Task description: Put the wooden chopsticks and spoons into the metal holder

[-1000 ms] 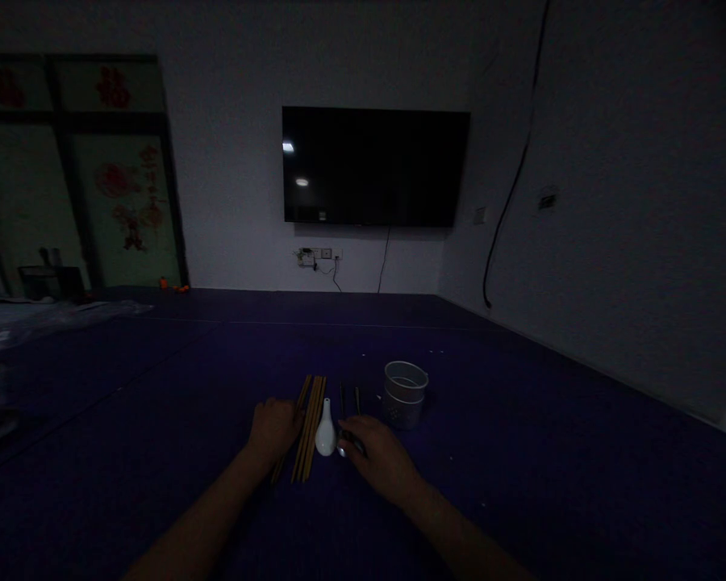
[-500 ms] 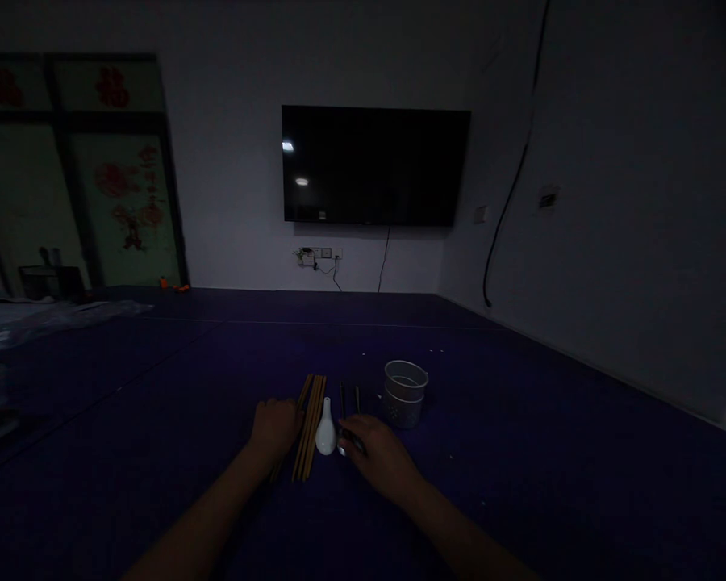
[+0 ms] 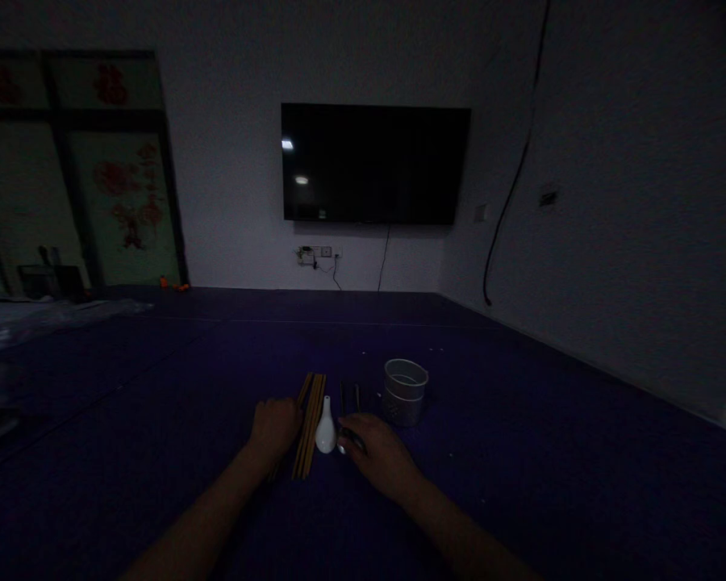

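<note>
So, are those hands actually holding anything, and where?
The left hand lies over the leftmost chopsticks, around mid-length; the right hand covers the metal cutlery toward its lower ends. Whether either truly grips cannot be told in this dimness.

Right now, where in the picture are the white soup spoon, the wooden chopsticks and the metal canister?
White soup spoon (image 3: 325, 436): head view, on its bowl.
Wooden chopsticks (image 3: 310, 428): head view, mid-length on the main bundle.
Metal canister (image 3: 402, 408): head view, on its outer front wall.
</note>
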The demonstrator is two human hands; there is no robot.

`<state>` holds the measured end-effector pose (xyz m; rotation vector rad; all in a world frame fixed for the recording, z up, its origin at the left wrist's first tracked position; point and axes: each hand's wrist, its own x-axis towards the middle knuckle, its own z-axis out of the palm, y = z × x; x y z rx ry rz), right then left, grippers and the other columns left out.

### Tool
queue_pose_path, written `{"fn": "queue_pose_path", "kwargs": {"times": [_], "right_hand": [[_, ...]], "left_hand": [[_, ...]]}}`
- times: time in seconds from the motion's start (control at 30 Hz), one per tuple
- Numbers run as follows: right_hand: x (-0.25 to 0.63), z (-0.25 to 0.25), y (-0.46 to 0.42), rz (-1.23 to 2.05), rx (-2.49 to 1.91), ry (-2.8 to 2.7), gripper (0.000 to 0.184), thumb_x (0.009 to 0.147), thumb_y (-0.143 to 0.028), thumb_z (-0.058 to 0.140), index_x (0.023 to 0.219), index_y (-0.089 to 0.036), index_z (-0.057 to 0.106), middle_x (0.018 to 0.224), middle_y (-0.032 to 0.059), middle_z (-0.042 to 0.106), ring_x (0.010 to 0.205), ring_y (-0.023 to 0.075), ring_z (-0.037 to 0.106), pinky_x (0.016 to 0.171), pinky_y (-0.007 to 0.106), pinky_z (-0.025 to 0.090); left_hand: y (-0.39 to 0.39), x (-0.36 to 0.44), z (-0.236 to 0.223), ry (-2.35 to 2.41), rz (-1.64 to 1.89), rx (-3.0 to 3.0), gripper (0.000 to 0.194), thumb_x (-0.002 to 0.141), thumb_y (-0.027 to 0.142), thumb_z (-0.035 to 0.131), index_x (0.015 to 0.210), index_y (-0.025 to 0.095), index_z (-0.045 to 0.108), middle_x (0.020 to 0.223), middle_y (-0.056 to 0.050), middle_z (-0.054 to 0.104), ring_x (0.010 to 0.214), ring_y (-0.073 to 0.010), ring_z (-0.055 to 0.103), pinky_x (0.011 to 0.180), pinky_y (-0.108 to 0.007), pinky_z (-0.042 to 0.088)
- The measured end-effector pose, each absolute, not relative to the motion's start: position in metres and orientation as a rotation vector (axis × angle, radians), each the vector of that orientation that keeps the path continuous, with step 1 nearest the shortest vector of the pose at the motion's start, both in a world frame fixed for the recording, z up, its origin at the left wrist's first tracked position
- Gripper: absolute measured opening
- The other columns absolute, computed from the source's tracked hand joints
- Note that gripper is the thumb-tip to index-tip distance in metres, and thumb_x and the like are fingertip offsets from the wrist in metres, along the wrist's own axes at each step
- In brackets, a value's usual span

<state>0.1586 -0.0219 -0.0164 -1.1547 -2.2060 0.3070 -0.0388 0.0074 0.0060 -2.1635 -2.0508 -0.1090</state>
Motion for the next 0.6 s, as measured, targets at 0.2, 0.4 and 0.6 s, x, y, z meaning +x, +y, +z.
{"fn": "queue_pose_path", "kwargs": {"times": [0.2,0.4,0.6], "right_hand": [[0.159,-0.017,-0.023,0.318,-1.143,-2.203,0.032,0.086,-0.023,0.052,0.116,-0.019,0.063,0.114,0.0105,0.066,0.106,0.023,0.059,0.093,0.035,0.043],[0.159,-0.017,-0.022,0.317,-1.116,-2.187,0.033,0.086,-0.023,0.052,0.117,-0.019,0.062,0.113,0.0101,0.066,0.105,0.0221,0.06,0.093,0.035,0.043],[0.157,-0.012,-0.027,0.242,-1.081,-2.072,0.035,0.089,-0.026,0.047,0.12,-0.018,0.061,0.115,0.0114,0.066,0.104,0.0226,0.061,0.091,0.036,0.045]], "left_hand": [[0.007,-0.041,0.009,-2.047,-0.191,-2.102,0.04,0.091,0.031,0.033,0.095,0.011,0.067,0.088,-0.017,0.07,0.091,-0.0288,0.065,0.08,-0.039,0.045],[0.006,-0.043,0.014,-1.987,-0.327,-2.008,0.041,0.093,0.033,0.03,0.092,0.012,0.065,0.082,-0.014,0.069,0.088,-0.0272,0.064,0.077,-0.037,0.044],[0.0,-0.034,0.017,-1.796,-0.61,-2.002,0.035,0.093,0.034,0.033,0.086,0.014,0.062,0.078,-0.01,0.066,0.081,-0.0223,0.06,0.072,-0.033,0.042]]}}
